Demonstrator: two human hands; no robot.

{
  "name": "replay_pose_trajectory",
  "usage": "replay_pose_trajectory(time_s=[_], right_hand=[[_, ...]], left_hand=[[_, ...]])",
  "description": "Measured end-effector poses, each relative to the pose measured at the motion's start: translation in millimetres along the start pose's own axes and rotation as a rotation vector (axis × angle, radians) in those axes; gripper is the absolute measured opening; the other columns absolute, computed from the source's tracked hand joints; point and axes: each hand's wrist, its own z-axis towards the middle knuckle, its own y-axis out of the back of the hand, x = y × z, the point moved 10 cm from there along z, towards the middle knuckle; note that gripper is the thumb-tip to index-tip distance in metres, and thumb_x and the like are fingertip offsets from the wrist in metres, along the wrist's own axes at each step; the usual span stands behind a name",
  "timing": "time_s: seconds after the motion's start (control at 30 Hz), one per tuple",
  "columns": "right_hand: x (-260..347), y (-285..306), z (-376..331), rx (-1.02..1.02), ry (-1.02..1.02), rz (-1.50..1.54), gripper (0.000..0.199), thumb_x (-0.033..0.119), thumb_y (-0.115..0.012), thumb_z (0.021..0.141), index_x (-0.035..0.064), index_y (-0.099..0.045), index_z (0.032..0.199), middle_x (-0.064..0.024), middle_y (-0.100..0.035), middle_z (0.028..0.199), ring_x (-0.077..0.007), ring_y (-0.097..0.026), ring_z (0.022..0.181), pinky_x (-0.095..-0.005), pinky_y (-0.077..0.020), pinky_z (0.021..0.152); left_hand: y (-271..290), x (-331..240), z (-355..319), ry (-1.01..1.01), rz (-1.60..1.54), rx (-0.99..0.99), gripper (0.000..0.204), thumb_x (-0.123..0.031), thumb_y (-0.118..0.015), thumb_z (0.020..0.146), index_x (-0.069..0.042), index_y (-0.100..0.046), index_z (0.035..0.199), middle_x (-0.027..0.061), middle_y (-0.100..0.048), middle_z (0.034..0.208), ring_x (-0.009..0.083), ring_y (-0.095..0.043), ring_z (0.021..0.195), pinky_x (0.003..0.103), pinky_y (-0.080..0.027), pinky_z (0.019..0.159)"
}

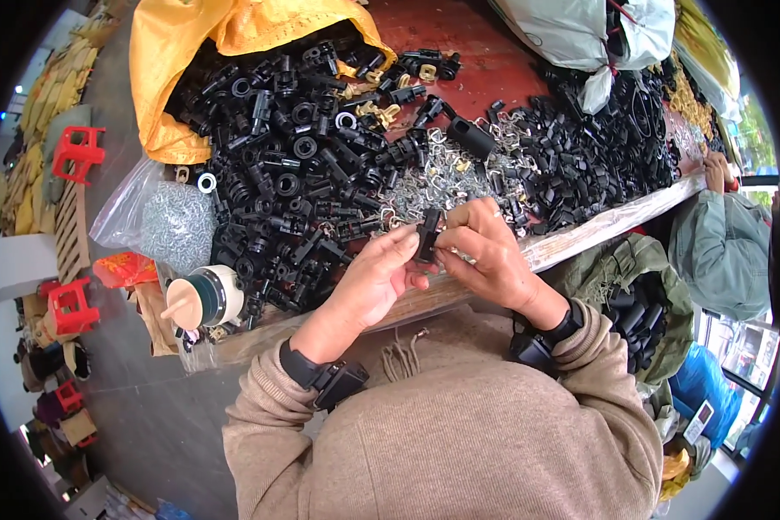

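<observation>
A small black plastic clip part (426, 234) is being pinched between the raised left hand (374, 279) and the curled right hand (487, 249), above the wooden table edge (581, 238).

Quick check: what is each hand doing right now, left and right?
Left hand: grip closed on a small black plastic part.
Right hand: fingertips pinched on the same part; anything else in them cannot be told.
</observation>
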Motion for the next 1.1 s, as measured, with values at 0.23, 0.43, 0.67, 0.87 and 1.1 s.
replay_pose_trajectory(time_s=[0.23,0.43,0.67,0.87,1.1], right_hand=[[5.2,-6.2,-1.3,-0.001,0.075,-0.089,0.02,0.003,-0.063,0.058,0.0067,-0.054,0.076,-0.0052,-0.048,0.087,-0.0251,-0.043,0.083,-0.0354,-0.0328,0.073],[4.5,-10.1,-0.9,0.058,0.041,-0.065,0.017,0.006,-0.064,0.056,0.007,-0.054,0.07,-0.0045,-0.048,0.089,-0.0253,-0.042,0.085,-0.0361,-0.032,0.074],[-7.0,-20.8,-0.4,0.165,-0.06,-0.017,0.013,0.007,-0.065,0.055,0.0065,-0.053,0.062,-0.0047,-0.049,0.088,-0.0243,-0.043,0.084,-0.0346,-0.0317,0.073],[-6.9,-12.7,3.1,0.076,0.011,0.065,0.012,0.007,-0.065,0.058,0.0063,-0.056,0.066,-0.0056,-0.05,0.086,-0.0251,-0.045,0.083,-0.0346,-0.0343,0.072],[-53.1,23.9,-0.8,-0.14,-0.196,-0.101,0.018,0.008,-0.064,0.063,0.0057,-0.057,0.081,-0.0079,-0.051,0.086,-0.0253,-0.047,0.086,-0.0328,-0.0375,0.072]], left_hand=[[6.5,4.1,-1.8,-0.039,0.176,-0.053,0.032,-0.022,-0.043,0.087,-0.002,-0.045,0.111,0.0026,-0.053,0.096,0.0088,-0.051,0.081,0.023,-0.044,0.064],[1.9,13.2,-4.0,-0.019,0.312,-0.038,0.033,-0.023,-0.042,0.087,-0.001,-0.044,0.111,0.0016,-0.052,0.098,0.0075,-0.05,0.084,0.024,-0.043,0.071],[-0.5,15.8,-4.5,0.003,0.365,-0.02,0.034,-0.023,-0.043,0.087,-0.001,-0.043,0.113,0.0011,-0.051,0.099,0.0074,-0.049,0.087,0.023,-0.043,0.072],[4.7,12.1,-4.2,0.002,0.185,-0.031,0.032,-0.019,-0.046,0.086,-0.002,-0.045,0.112,0.0024,-0.052,0.101,0.0088,-0.051,0.086,0.021,-0.043,0.071],[14.5,-1.8,-6.6,-0.067,0.043,-0.064,0.025,-0.015,-0.051,0.083,-0.001,-0.049,0.104,0.008,-0.057,0.095,0.0137,-0.055,0.082,0.022,-0.044,0.072]])
